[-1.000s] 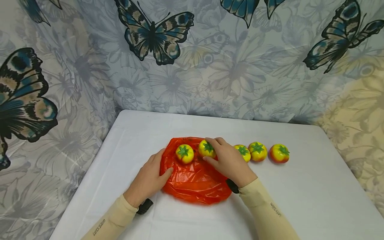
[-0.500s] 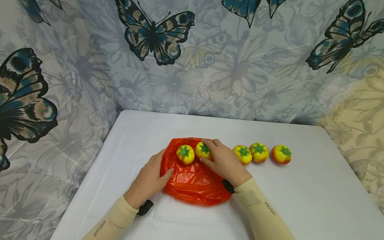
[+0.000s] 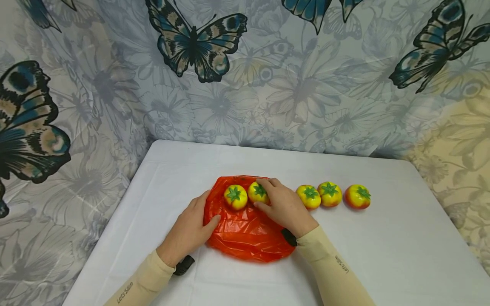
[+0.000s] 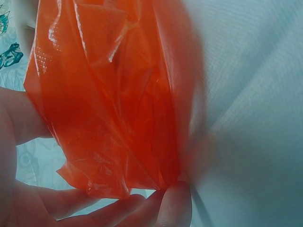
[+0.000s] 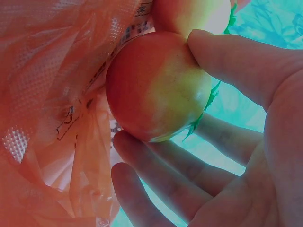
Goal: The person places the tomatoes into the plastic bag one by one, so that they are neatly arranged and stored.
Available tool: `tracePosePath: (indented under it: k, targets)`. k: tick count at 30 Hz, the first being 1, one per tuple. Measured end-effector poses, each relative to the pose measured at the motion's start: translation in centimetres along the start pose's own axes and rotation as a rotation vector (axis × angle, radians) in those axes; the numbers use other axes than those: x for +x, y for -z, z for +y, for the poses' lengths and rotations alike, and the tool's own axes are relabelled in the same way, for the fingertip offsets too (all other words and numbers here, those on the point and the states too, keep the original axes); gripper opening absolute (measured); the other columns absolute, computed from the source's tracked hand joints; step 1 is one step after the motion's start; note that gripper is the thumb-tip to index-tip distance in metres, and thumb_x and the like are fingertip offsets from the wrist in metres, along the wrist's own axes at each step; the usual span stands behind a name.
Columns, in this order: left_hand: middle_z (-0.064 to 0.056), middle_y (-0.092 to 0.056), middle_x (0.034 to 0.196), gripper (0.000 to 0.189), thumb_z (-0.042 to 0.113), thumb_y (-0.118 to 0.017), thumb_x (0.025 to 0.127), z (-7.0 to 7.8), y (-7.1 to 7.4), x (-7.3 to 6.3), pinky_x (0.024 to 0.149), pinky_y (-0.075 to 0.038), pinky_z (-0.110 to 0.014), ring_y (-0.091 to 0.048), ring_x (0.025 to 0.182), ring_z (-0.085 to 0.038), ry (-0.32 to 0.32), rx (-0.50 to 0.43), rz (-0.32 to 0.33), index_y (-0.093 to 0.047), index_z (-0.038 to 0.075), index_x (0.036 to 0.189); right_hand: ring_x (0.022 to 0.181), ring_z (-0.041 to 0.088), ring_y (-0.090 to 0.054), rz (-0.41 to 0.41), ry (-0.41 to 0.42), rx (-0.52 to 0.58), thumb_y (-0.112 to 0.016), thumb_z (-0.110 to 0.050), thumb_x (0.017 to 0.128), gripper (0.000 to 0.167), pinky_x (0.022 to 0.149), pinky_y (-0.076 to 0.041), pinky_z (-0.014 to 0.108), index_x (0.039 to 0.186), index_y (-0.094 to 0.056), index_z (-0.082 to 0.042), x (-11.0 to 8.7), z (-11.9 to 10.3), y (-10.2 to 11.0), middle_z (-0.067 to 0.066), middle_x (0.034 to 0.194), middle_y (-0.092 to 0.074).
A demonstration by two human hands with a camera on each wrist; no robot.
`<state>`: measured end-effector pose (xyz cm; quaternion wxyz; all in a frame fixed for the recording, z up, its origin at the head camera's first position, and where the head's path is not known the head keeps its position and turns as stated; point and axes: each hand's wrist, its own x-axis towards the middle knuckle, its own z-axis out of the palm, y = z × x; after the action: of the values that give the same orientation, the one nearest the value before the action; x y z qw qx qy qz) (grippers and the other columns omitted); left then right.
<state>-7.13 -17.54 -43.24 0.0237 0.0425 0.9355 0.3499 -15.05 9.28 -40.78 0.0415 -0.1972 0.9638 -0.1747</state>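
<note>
A red plastic bag [image 3: 245, 236] lies on the table in the head view. Two yellow-and-red tomatoes with green star-shaped tops are on it: the left tomato [image 3: 235, 196] and the right tomato [image 3: 257, 192]. My right hand [image 3: 287, 208] holds the right one between thumb and fingers; the right wrist view shows this tomato [image 5: 156, 90] close up, its neighbour [image 5: 189, 14] touching it. At the bag's left edge, my left hand [image 3: 187, 229] holds the plastic, thumb on top. The left wrist view shows its fingers [image 4: 175, 203] against the bag [image 4: 109, 94].
Right of my right hand, three more tomatoes stand in a row: one [image 3: 308, 196] beside the hand, one [image 3: 329, 194] close by it, one [image 3: 357, 196] farther right. The white table [image 3: 383, 250] meets butterfly-patterned cloth [image 3: 306, 93] at the back.
My right hand has moved left with its tomato, bringing it up against the other one on the bag. The left hand has stayed at the bag's edge.
</note>
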Motion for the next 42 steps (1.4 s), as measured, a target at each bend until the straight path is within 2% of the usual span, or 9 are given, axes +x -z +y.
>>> tracePosePath:
  k: [9,20,27,37,42]
  targets:
    - [-0.020,-0.051,0.161,0.080,0.032,-0.072,0.103,0.1,-0.1,0.0,0.116,-0.052,-0.060,-0.059,0.143,-0.040,-0.014,0.000,0.019,-0.033,0.006,0.169,0.113,0.029,-0.073,-0.001,0.000,-0.004,-0.082,-0.040,0.096,0.071,0.099,-0.064,0.052,0.157,-0.055,-0.017,0.0,0.1,-0.1,0.015,0.141,-0.065]
    - [-0.020,-0.050,0.162,0.081,0.033,-0.072,0.103,0.1,0.0,0.0,0.117,-0.052,-0.060,-0.058,0.144,-0.040,-0.008,0.003,0.007,-0.032,0.006,0.169,0.111,0.028,-0.072,-0.001,0.003,-0.003,-0.082,-0.041,0.097,0.070,0.099,-0.064,0.051,0.157,-0.056,-0.017,0.1,0.4,-0.5,0.014,0.140,-0.065]
    - [-0.021,-0.051,0.161,0.080,0.031,-0.072,0.104,0.0,0.0,-0.1,0.116,-0.052,-0.060,-0.059,0.143,-0.041,-0.011,0.010,0.012,-0.032,0.005,0.169,0.117,0.030,-0.072,-0.004,0.009,-0.006,-0.082,-0.041,0.097,0.071,0.102,-0.063,0.052,0.158,-0.054,-0.016,0.1,0.4,-0.6,0.015,0.143,-0.065]
    - [-0.020,-0.049,0.164,0.083,0.034,-0.072,0.103,0.5,-0.3,0.0,0.116,-0.051,-0.062,-0.057,0.145,-0.041,0.001,-0.005,-0.011,-0.031,0.007,0.170,0.112,0.031,-0.073,0.013,0.006,-0.014,-0.081,-0.048,0.096,0.075,0.098,-0.064,0.053,0.158,-0.054,-0.016,-0.6,0.4,0.4,0.015,0.141,-0.065]
    - [-0.020,-0.048,0.164,0.083,0.035,-0.071,0.104,0.4,-0.1,-0.3,0.116,-0.051,-0.064,-0.056,0.146,-0.042,0.005,0.010,-0.017,-0.030,0.008,0.170,0.118,0.032,-0.072,0.034,0.007,0.000,-0.080,-0.048,0.097,0.075,0.100,-0.064,0.053,0.158,-0.053,-0.017,-1.3,0.3,1.6,0.013,0.143,-0.065]
